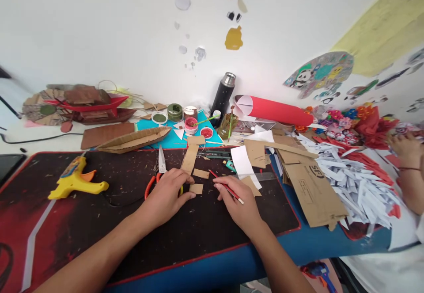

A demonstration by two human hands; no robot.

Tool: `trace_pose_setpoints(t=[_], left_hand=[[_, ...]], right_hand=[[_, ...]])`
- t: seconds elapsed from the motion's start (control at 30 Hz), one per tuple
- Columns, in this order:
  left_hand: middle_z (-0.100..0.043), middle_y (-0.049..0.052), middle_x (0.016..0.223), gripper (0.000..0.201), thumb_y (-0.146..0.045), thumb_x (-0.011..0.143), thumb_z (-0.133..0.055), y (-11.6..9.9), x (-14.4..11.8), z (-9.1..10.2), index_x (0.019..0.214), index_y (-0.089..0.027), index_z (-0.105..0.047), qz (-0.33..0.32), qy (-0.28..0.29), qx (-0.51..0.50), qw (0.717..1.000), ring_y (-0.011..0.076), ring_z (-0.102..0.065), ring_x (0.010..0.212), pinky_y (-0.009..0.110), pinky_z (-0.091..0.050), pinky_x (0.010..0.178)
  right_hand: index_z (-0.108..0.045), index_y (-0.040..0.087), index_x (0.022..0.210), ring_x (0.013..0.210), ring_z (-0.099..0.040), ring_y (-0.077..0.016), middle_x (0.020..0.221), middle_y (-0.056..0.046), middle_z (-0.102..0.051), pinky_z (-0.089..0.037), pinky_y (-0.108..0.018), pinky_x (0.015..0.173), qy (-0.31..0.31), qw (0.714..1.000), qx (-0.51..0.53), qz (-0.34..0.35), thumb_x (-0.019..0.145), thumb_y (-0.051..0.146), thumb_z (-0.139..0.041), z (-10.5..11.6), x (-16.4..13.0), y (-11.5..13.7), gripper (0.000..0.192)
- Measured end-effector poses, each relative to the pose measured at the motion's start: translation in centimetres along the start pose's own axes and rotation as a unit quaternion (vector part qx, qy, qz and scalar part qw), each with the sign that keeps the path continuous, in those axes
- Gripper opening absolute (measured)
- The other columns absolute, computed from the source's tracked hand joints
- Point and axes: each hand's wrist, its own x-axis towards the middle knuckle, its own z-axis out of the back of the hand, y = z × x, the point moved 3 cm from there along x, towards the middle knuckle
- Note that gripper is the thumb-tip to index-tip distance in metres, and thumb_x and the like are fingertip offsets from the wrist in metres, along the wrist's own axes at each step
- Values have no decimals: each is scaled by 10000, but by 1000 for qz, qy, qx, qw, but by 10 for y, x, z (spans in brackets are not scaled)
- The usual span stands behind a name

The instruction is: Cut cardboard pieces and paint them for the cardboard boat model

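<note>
Cardboard piece (198, 189) needs holding still

It lies on the big mat (198, 235). The left hand (170, 191) curls narrowly at its edge; I can't tell if it pinches. The right hand (236, 200) holds a pencil (239, 200). Flat pressing should stop sliding.

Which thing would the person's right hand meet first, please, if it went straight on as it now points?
Probably the upper of two small cardboard pieces between the hands, near the red pencil's tip, though depth is unclear.
</note>
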Motion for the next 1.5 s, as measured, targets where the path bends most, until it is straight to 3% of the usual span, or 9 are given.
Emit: trace_pose_setpoints(t=[0.17,0.3,0.43,0.53,0.67,0.87,1.1,1.33,1.5], left_hand=[[-748,69,1116,104,-309,995,-726,1,-1,9,1079,-254,-701,-23,-75,-16,997,292,-699,1087,441,-587,946],[-744,54,1094,107,-305,994,-732,0,-1,17,1088,-258,-710,-40,-112,-20,993,276,-713,1051,411,-599,903],[-746,53,1084,116,-297,1002,-738,-2,-1,22,1104,-251,-709,-60,-140,-25,988,269,-716,1030,401,-595,899],[-753,59,1091,132,-291,1004,-748,-3,-1,25,1121,-243,-708,-77,-143,-23,986,264,-715,1032,394,-593,908],[-765,54,1086,167,-258,995,-770,-5,-1,26,1148,-229,-707,-101,-140,-11,985,254,-707,1034,372,-587,910],[-772,60,1085,188,-229,1004,-768,-6,0,32,1178,-213,-698,-123,-152,3,981,247,-704,1024,356,-580,902],[-776,71,1093,156,-264,1030,-733,0,0,40,1183,-230,-722,-115,-174,-2,978,255,-712,1033,370,-590,919],[-791,65,1124,483,-456,956,-810,4,1,52,1386,-265,-698,4,-179,-155,972,261,-735,1009,414,-607,942],[-821,95,1099,498,-655,918,-783,11,5,57,1175,-229,-759,133,-145,-346,917,300,-776,1060,438,-629,952]], right_hand=[[-767,236,1355,1056,-816,-295,1249,-119,-820,-631,-370,847,120,963,-234,54,1105,167,-550,10,15,5,337],[-712,227,1501,1039,-825,-294,1299,-129,-812,-629,-378,871,207,916,-343,21,1025,23,-534,17,22,2,548],[-790,245,1365,1049,-818,-274,1254,-98,-842,-621,-368,904,154,963,-222,-14,1118,205,-539,24,25,7,354],[-807,254,1285,830,-801,-234,1135,-69,-862,-608,-334,767,142,982,-107,-59,1111,345,-604,17,26,12,282],[-785,224,1215,584,-696,-153,985,-38,-837,-547,-285,627,169,981,8,-93,1092,364,-613,-6,32,13,254],[-701,207,896,524,-640,-112,837,-10,-782,-463,-238,540,182,971,105,-117,1079,388,-611,-25,44,9,272],[-709,202,1004,517,-644,-120,819,-17,-778,-440,-236,497,185,957,179,-131,1025,475,-675,-35,54,16,276],[-706,197,1004,461,-623,-139,622,29,-696,-432,-234,462,146,951,224,-156,963,549,-706,-43,68,14,354],[-694,209,938,429,-587,-147,504,55,-618,-414,-241,463,102,958,226,-145,936,598,-731,-43,80,18,392]])
